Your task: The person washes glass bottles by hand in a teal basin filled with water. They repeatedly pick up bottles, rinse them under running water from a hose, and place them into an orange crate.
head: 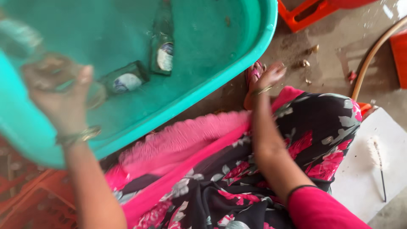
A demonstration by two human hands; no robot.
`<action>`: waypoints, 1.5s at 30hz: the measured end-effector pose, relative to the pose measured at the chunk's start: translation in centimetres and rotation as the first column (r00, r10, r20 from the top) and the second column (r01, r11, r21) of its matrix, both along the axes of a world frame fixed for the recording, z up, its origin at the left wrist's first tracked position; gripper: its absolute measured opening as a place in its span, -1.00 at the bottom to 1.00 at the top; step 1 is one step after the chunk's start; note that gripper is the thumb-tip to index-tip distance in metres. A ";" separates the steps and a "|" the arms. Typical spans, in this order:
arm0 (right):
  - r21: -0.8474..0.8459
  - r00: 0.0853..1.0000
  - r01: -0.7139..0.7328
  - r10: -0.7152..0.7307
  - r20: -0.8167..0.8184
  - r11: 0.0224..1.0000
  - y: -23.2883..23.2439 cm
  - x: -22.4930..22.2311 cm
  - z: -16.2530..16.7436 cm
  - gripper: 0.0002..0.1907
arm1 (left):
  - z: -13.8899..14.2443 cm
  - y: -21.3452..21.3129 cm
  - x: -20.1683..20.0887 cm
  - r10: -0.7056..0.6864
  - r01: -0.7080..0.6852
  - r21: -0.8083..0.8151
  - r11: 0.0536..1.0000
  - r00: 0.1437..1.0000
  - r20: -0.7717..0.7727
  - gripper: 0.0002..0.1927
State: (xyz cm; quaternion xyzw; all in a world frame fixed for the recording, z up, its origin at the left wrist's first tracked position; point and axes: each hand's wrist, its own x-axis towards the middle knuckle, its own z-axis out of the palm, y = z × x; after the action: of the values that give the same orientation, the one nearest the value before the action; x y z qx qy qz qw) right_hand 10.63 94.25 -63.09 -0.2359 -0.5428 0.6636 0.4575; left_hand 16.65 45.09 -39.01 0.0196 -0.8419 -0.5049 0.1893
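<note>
Her left hand (59, 91) is clenched round a clear glass bottle (25, 40) over the teal tub (254, 51) — blurred, up at ten o'clock. Two more bottles (140, 70) lie in the tub's water at twelve. The right hand (269, 76) reaches toward a pink sandal (253, 74) at one o'clock — whether it grips, I cannot tell. An orange crate (38, 203) sits at eight.

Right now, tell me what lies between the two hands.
In the head view, the teal tub's rim runs between the left hand and right hand; two bottles lie inside.

Bottles (163, 51) in tub (237, 68); crate (303, 15) behind
</note>
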 end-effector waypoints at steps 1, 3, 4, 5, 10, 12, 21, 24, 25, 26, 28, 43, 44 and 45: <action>-0.033 0.987 -0.068 0.072 0.147 0.997 -1.3 2.0 -2.7 -0.68 | -0.1 0.2 0.2 0.002 -0.003 0.075 0.997 1.000 0.018 -0.49; 0.027 0.854 -0.192 0.154 0.496 0.981 -3.2 4.2 -6.8 -0.67 | -0.2 0.6 0.5 0.021 -0.031 0.190 0.981 0.998 0.052 -0.46; 0.070 0.747 -0.296 0.185 0.639 0.953 -3.9 4.8 -8.2 -0.66 | -0.3 0.8 0.6 0.024 -0.040 0.223 0.974 0.997 0.073 -0.44; 0.104 0.631 -0.420 0.208 0.748 0.901 -4.7 5.2 -9.4 -0.66 | -0.4 1.1 0.7 0.012 -0.031 0.213 0.977 0.996 0.090 -0.45; 0.218 0.348 -0.864 0.223 0.911 0.454 -7.7 5.2 -12.8 -0.64 | -1.3 2.5 0.2 -0.016 -0.010 0.190 0.982 0.991 0.136 -0.46; 0.239 0.313 -0.911 0.188 0.931 0.337 -8.1 5.5 -14.1 -0.63 | -2.1 3.4 0.1 -0.016 -0.020 0.183 0.983 0.981 0.195 -0.45; 0.304 0.306 -0.950 0.015 0.952 0.074 -7.1 4.2 -10.6 -0.58 | -1.9 4.6 -0.1 -0.149 0.072 0.314 0.947 0.962 0.228 -0.54; 0.336 0.338 -0.941 -0.053 0.940 -0.045 -7.4 5.1 -7.9 -0.56 | -2.8 5.1 -0.5 -0.201 0.093 0.424 0.901 0.955 0.216 -0.55; 0.352 0.360 -0.931 -0.079 0.930 -0.096 -7.6 5.8 -7.2 -0.55 | -3.0 5.3 -0.7 -0.238 0.113 0.484 0.868 0.949 0.206 -0.58; 0.374 0.391 -0.915 -0.097 0.915 -0.154 -7.9 6.7 -6.8 -0.54 | -3.0 5.6 -0.7 -0.228 0.117 0.488 0.865 0.958 0.175 -0.57; 0.402 0.439 -0.885 -0.137 0.888 -0.233 -8.4 8.5 -6.1 -0.53 | -2.5 6.2 -1.1 -0.224 0.112 0.525 0.843 0.963 0.153 -0.55; 0.226 0.228 -0.974 -0.193 0.954 -0.036 -8.3 6.1 -4.1 -0.78 | -2.2 8.0 -3.6 -0.110 -0.018 0.411 0.911 0.952 0.286 -0.42; 0.280 0.286 -0.958 -0.151 0.946 -0.054 -8.5 6.2 -3.5 -0.72 | -2.3 8.1 -3.8 -0.106 0.008 0.411 0.912 0.971 0.216 -0.42; 0.336 0.342 -0.939 -0.107 0.933 -0.070 -8.7 5.9 -3.0 -0.66 | -2.3 8.3 -4.0 -0.083 -0.003 0.372 0.928 0.973 0.214 -0.40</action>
State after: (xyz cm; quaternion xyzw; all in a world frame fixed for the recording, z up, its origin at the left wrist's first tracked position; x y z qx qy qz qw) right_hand 16.53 85.54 -66.04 0.0882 -0.9867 0.0972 -0.0955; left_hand 12.69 53.35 -41.35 0.0951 -0.7478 -0.6528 0.0747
